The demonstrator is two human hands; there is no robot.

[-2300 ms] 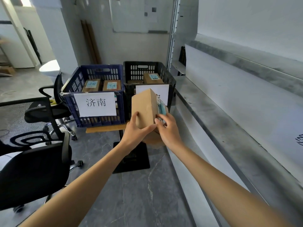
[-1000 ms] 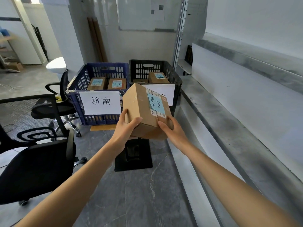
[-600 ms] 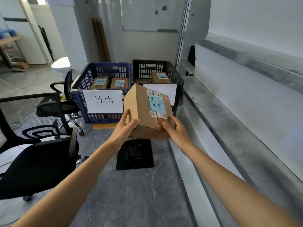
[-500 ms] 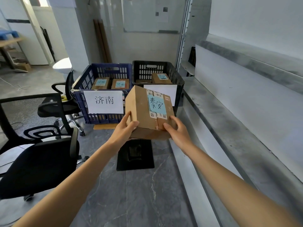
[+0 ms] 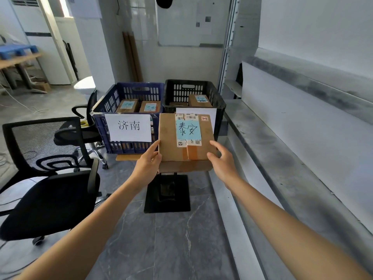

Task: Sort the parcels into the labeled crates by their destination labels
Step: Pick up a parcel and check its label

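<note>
Parcel [image 5: 169, 142] held up before the black crate [image 5: 219, 110].
Left hand [image 5: 148, 163] and right hand [image 5: 223, 162] clasp its lower corners, thumbs along its edges; the label [image 5: 188, 130] faces the camera upright, long axis left to right.

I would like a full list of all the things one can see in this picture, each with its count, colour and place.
held parcel: 1, brown with blue label 泰安, in front of the black crate
blue crate: 1, blue, left on the stand
black crate: 1, black, right beside the blue crate
parcels in blue crate: 2, brown with blue labels, side by side
parcel in black crate: 1 plainly seen, brown with blue label
signs: 2, white, one on each crate front; the right one mostly hidden
office chairs: 2, black, left of the crates
stand base: 1, black, on the floor
left hand: grips the held parcel's left edge
right hand: holds its right lower corner
</note>
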